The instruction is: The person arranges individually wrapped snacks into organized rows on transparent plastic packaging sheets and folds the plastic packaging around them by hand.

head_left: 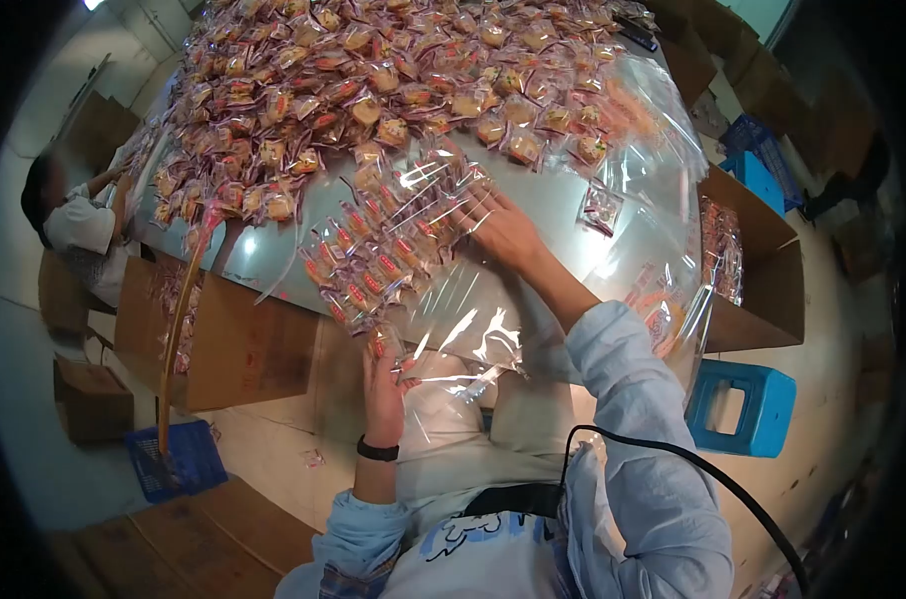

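Observation:
A large clear plastic bag (433, 324) slants across the table's near edge, filled with rows of individually wrapped snack cakes (373, 262). My left hand (383, 384), with a dark band on its wrist, grips the bag at its near left corner, by a wrapped cake; part of its fingers is hidden by the plastic. My right hand (498, 225) lies against the bag's right side, its fingers stretched out towards the packets. Beyond the bag, a big heap of wrapped cakes (373, 80) covers the far part of the metal table (563, 260).
A single small packet (600, 208) lies right of my right hand. Flat clear bags (663, 255) rest at the table's right side. Cardboard boxes (224, 344), a blue stool (740, 407) and a blue basket (179, 459) stand around. Another person (79, 230) sits at the left.

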A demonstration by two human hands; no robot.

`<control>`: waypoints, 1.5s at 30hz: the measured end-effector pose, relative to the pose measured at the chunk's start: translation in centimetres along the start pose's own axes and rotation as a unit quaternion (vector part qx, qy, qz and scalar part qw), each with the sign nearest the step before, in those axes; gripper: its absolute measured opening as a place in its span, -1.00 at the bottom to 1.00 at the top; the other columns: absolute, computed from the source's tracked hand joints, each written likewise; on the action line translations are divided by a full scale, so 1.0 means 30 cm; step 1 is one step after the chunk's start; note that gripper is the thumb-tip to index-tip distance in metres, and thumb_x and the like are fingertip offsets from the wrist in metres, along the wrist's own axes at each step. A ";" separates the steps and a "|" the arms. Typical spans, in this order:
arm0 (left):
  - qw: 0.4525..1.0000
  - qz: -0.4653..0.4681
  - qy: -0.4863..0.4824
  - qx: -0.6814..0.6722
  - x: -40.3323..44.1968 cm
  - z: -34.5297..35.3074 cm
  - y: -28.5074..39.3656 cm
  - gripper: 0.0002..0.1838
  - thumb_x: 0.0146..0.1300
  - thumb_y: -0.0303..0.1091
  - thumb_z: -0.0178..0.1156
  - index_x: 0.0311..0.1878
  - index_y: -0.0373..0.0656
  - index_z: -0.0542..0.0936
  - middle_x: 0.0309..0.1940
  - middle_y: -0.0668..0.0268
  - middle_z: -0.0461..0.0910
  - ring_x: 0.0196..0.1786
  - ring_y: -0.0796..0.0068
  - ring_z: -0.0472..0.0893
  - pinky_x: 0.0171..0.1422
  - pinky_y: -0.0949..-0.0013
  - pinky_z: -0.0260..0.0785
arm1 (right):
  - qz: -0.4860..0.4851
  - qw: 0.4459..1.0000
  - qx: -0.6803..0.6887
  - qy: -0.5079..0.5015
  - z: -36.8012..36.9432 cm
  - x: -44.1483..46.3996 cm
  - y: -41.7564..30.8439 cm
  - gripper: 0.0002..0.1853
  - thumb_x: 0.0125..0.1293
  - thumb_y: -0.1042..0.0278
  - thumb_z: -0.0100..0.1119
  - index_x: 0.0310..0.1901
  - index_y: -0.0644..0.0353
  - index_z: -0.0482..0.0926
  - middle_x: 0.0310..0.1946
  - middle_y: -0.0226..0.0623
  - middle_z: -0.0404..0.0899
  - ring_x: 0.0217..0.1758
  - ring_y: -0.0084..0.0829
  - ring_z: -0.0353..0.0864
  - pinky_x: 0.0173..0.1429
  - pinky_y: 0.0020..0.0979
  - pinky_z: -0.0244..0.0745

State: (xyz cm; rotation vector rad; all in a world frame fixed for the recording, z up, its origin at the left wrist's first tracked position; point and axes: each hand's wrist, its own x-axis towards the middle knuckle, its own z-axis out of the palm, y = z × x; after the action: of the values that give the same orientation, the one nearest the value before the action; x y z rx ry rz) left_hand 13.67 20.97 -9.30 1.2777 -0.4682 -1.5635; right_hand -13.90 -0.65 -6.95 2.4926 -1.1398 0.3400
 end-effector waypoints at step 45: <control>1.000 0.001 0.016 0.001 -0.030 0.043 0.006 -0.57 0.61 -0.06 0.09 0.41 0.04 0.40 0.27 0.40 0.51 0.24 0.32 0.59 0.10 0.12 0.51 | -0.019 0.989 0.118 0.088 0.044 0.036 -0.208 -0.45 0.34 0.20 0.21 0.36 0.01 0.49 0.49 -0.35 0.45 0.61 -0.24 0.34 0.67 0.07 0.08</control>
State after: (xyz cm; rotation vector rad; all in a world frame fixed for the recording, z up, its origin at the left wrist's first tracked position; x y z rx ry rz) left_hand 12.54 21.30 -8.24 1.3009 -0.4505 -1.5388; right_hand -8.38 1.80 -9.22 2.6179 -1.0329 0.7064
